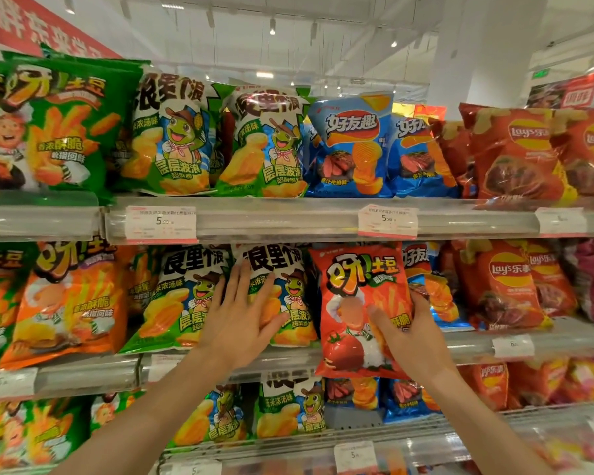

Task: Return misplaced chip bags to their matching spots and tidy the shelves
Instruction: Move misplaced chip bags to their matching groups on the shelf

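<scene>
the red chip bag (360, 310) is the misplaced one: it stands on the middle shelf (563, 341) at about 3 o'clock from your view's centre, in front of blue bags (426, 289), with green-and-white bags (282, 296) touching it at its 9 o'clock. it looks like a light, air-puffed foil pouch, so expect it to be soft and crinkly, slippery on its glossy face, with brittle contents that would crush under a hard squeeze. i judge the best hold to be at the side seams or the flat top seal, where the film is stiffer (the belly only gives and slides).

your right hand (408, 334) is already on it: the thumb lies across the front face near the lower middle, and the fingers (419, 303) wrap round the bag's right edge at 3 o'clock, partly hidden behind it. the hand is half closed in a loose clasp on the bag, not a tight pinch.

your left hand (240, 313) is spread wide, all 5 fingers apart, palm pressed flat on the front of 1 green-and-white bag at the red bag's 9 o'clock. it grips nothing; it seems to steady that row.

orange bags (66, 303) of the same brand sit at 9 o'clock on this shelf, and no red row shows clearly, so i cannot tell where its matching spot is.
</scene>
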Tool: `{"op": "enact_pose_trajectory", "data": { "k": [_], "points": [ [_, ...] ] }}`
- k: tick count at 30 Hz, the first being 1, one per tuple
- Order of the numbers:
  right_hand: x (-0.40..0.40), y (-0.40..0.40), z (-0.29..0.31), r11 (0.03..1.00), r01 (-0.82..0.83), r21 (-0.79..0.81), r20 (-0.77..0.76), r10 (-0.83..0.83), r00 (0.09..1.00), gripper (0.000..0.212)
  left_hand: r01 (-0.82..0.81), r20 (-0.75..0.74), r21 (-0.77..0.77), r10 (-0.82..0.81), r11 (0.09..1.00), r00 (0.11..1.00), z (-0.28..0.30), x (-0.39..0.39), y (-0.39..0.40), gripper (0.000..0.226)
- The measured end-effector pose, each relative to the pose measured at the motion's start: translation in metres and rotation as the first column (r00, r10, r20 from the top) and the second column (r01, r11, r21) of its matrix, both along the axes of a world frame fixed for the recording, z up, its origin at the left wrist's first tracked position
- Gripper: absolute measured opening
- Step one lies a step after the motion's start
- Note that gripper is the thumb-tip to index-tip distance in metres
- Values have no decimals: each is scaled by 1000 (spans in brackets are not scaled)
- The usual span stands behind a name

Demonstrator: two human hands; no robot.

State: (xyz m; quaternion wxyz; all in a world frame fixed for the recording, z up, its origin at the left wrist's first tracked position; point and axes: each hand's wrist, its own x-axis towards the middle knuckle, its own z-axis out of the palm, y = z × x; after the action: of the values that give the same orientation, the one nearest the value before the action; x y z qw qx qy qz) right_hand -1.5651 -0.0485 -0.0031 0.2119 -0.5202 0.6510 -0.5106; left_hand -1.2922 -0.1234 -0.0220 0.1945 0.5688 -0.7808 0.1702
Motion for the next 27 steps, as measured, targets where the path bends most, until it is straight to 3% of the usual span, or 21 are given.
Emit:
{"op": "enact_pose_trajectory", "data": {
  "k": [2, 5, 8, 12, 15, 19, 27],
  "points": [
    [1, 2, 0, 1000, -1, 2, 29, 1, 1000, 79, 52, -80, -53, -56, 997, 995, 4, -5, 9, 72],
    [1, 6, 0, 1000, 0, 8, 85, -1, 996, 80, 160, -322, -106, -186, 982, 928, 8, -21, 34, 62],
    [5, 14, 2, 1000, -11, 7, 117, 11, 993, 79, 309, -589, 23, -237, 951, 773, 12, -36, 61, 58],
    [13, 28, 2, 998, -67, -12, 124, 68, 990, 74, 547, -808, 220, -163, 808, 567, 14, -51, 92, 71],
    [21, 38, -2, 993, -115, 4, 126, 114, 985, 75, 606, -882, 230, -100, 762, 460, 11, -55, 108, 72],
    [37, 47, -1, 978, -195, 66, 99, 188, 977, 68, 569, -939, 163, -50, 806, 341, 2, -39, 123, 72],
    [107, 59, -10, 923, -380, 69, 108, 371, 922, 83, 390, -952, 124, -2, 913, 307, -19, 35, 160, 71]
  ]
}}
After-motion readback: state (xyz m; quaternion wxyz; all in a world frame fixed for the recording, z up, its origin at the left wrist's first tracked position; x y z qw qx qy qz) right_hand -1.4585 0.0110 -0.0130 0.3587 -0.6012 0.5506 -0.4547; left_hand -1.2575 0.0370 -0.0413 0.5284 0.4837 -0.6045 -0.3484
